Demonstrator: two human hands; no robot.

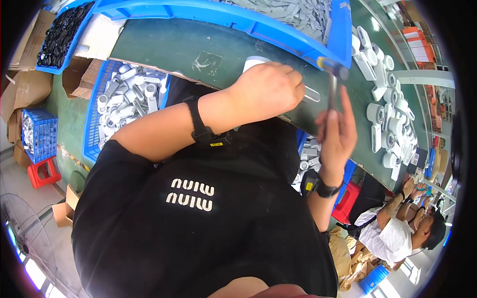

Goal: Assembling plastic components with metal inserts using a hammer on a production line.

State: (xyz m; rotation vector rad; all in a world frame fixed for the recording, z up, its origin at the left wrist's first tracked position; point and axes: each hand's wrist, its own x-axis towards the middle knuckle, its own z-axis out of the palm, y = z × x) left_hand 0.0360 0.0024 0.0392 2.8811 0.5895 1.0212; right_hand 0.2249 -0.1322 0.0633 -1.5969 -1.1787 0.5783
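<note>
My left hand (272,90) is closed over a white plastic part on the green bench. The part's rounded end (253,61) shows beyond the knuckles, and a narrow pale looped end (312,94) sticks out past the fingers; its middle is hidden. In my right hand (338,134) a small hammer (332,94) stands upright, gripped by its handle with the index finger stretched along it. The hammer's head, dark with a yellowish band, is blurred and raised to the right of my left hand, apart from the part.
A large blue bin (223,20) of grey-white pieces stands at the bench's far side. Several white parts with round heads (382,114) lie at right. A blue crate (92,119) of similar parts is at left, near a tray of black pieces (62,37). Another person (392,233) works at right.
</note>
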